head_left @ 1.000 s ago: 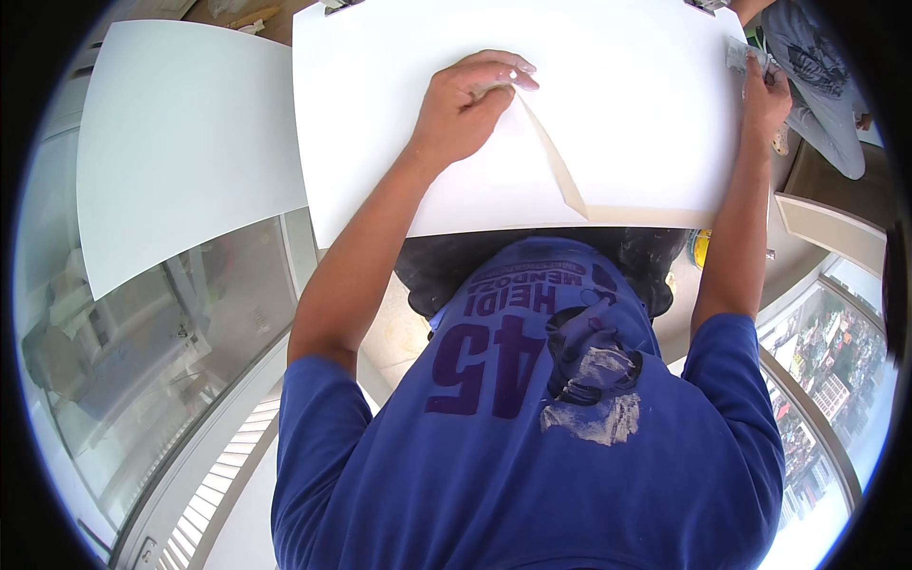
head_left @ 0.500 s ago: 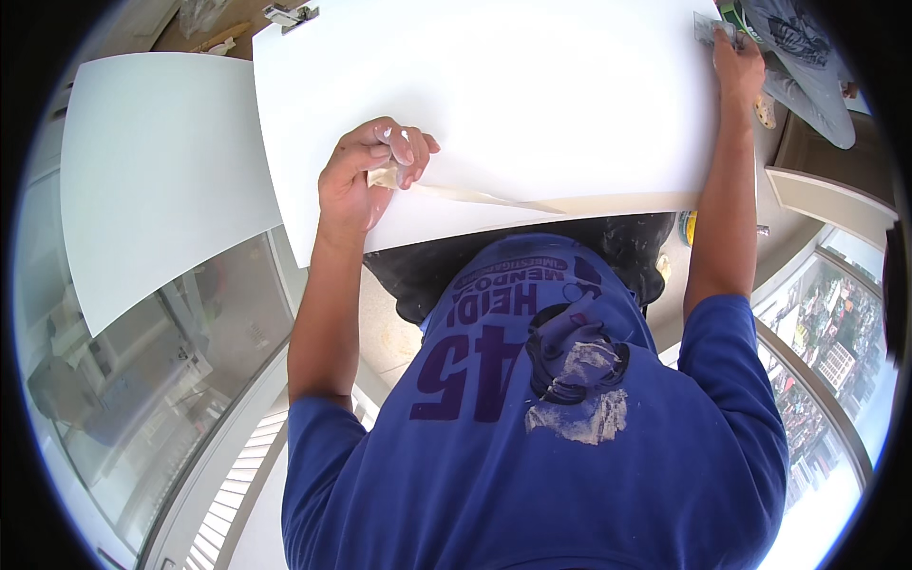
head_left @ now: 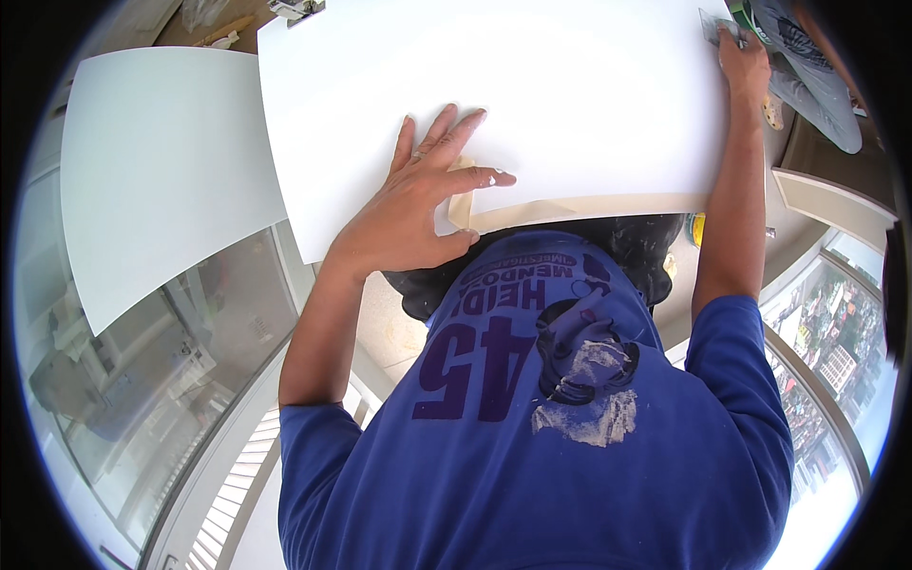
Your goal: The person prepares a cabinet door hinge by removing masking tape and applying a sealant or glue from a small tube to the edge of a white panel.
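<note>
A broad white panel lies in front of me. Cream masking tape runs along its near edge, and the tape's left end turns up beside my left hand. That hand rests on the panel with its fingers spread, thumb and forefinger on either side of the turned-up end. At the far right corner, my right hand grips a putty knife with a flat metal blade, its fingers closed; the handle is mostly hidden.
Another white panel stands to the left, above a glass pane. A metal hinge sits at the panel's far left corner. A person in grey trousers is close by my right hand. Windows line the right side.
My left hand has let go of the tape, opened, and moved right and down onto the panel. The tape's loose stretch now lies along the near edge. My right hand has hardly moved.
</note>
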Tool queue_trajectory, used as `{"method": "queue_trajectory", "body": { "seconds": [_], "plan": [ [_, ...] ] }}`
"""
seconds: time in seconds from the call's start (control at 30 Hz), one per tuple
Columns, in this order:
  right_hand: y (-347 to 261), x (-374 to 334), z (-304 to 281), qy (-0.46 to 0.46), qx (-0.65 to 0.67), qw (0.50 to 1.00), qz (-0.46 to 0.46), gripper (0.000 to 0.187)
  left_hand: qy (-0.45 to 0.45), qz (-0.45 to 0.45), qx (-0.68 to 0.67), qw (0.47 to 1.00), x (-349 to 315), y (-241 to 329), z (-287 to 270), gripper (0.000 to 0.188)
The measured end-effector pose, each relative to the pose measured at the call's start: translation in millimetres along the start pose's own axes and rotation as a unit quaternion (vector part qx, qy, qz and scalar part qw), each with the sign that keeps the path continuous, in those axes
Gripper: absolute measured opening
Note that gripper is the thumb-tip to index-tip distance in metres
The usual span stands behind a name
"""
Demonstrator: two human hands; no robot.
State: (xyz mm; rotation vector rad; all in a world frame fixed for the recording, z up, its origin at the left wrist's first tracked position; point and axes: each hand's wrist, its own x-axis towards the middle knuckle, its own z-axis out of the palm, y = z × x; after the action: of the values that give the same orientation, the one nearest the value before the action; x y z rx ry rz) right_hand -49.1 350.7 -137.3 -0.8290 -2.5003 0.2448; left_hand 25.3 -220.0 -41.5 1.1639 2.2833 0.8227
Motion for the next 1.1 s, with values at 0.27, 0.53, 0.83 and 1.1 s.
{"method": "queue_trajectory", "body": {
  "seconds": [0.27,0.53,0.83,1.1],
  "plan": [
    [2.0,0.7,-1.5,-0.012,-0.015,1.0,0.011,0.066,0.001,0.075,0.055,0.996,-1.4,-10.5,-0.8,0.014],
    [0.7,-3.7,-0.5,0.001,-0.016,1.0,0.021,0.067,0.191,-0.023,-0.23,0.954,17.5,-20.5,13.6,0.011],
    [15.0,0.3,3.3,0.009,-0.007,1.0,-0.003,0.066,0.2,0.035,-0.252,0.946,-5.0,-37.3,-7.1,0.037],
    [1.7,-3.2,-0.4,0.0,0.003,1.0,0.001,0.066,0.045,-0.042,0.045,0.997,2.8,-1.2,13.1,0.064]
  ]
}}
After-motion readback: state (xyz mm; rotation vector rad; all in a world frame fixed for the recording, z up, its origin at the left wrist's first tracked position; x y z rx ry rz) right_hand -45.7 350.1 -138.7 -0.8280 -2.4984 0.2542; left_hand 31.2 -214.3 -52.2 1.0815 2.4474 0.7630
